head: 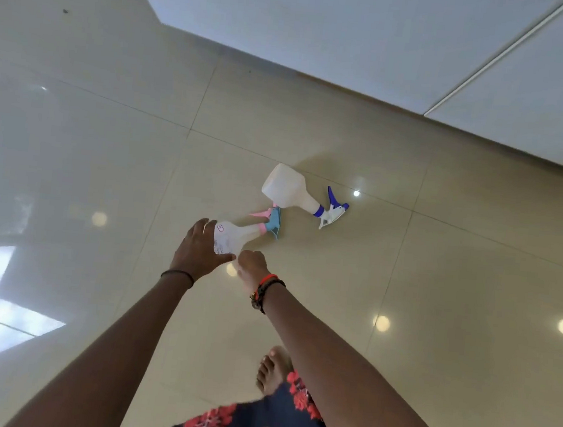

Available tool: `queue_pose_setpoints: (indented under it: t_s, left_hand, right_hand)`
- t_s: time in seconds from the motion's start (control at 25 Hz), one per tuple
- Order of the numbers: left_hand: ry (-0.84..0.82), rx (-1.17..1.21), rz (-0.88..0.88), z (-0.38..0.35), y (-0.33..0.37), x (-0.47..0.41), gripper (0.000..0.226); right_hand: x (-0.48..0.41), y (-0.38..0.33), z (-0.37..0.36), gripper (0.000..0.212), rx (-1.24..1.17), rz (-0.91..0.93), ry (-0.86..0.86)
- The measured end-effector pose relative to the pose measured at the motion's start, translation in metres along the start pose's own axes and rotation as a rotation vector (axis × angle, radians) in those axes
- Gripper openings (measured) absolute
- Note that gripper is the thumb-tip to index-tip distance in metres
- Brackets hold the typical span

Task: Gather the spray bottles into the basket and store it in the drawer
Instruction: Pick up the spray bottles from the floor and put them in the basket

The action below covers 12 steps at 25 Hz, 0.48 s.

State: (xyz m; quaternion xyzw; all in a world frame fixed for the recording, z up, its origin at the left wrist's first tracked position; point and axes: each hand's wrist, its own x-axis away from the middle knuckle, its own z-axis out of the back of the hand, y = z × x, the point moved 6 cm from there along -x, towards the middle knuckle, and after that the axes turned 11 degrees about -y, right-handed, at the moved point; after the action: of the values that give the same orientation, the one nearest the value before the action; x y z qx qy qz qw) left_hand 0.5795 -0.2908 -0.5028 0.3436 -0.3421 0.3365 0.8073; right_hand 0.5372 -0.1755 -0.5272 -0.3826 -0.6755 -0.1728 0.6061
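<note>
Two spray bottles lie on their sides on the glossy beige floor. The nearer one (233, 238) is translucent with a pink and light-blue trigger head pointing right. The farther one (289, 188) is white with a dark-blue and white trigger head. My left hand (197, 250) reaches over the base of the nearer bottle, fingers spread, touching or nearly touching it. My right hand (251, 267) is at the same bottle's lower end, fingers curled; whether it grips the bottle I cannot tell. No basket or drawer is in view.
White cabinet fronts (393, 41) run along the top and right, with a seam between panels. Glossy floor tiles (72, 158) reflect ceiling lights and a window. My bare foot (272, 370) and floral garment show at the bottom.
</note>
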Motion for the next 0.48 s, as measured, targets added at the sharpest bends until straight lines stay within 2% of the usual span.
queue_pose_setpoints:
  t_s: [0.04, 0.12, 0.16, 0.32, 0.48]
  left_hand:
    - [-0.021, 0.004, 0.009, -0.004, -0.004, -0.014, 0.100]
    - [-0.070, 0.011, 0.036, -0.009, -0.012, -0.038, 0.115]
    - [-0.101, -0.012, 0.048, -0.012, -0.015, -0.048, 0.119]
    - [-0.191, -0.130, 0.075, -0.025, -0.025, -0.067, 0.112]
    - [-0.212, -0.081, 0.114, -0.033, -0.029, -0.043, 0.102]
  right_hand:
    - [-0.011, 0.001, 0.008, 0.037, 0.008, -0.031, 0.102]
    - [-0.023, -0.005, 0.010, 0.034, 0.258, 0.004, 0.088]
    - [-0.033, -0.002, 0.012, 0.033, 0.282, 0.011, 0.100]
    - [-0.049, 0.014, 0.001, 0.029, -0.072, 0.007, -0.073]
    - [-0.033, 0.034, -0.008, 0.022, -0.122, -0.044, -0.076]
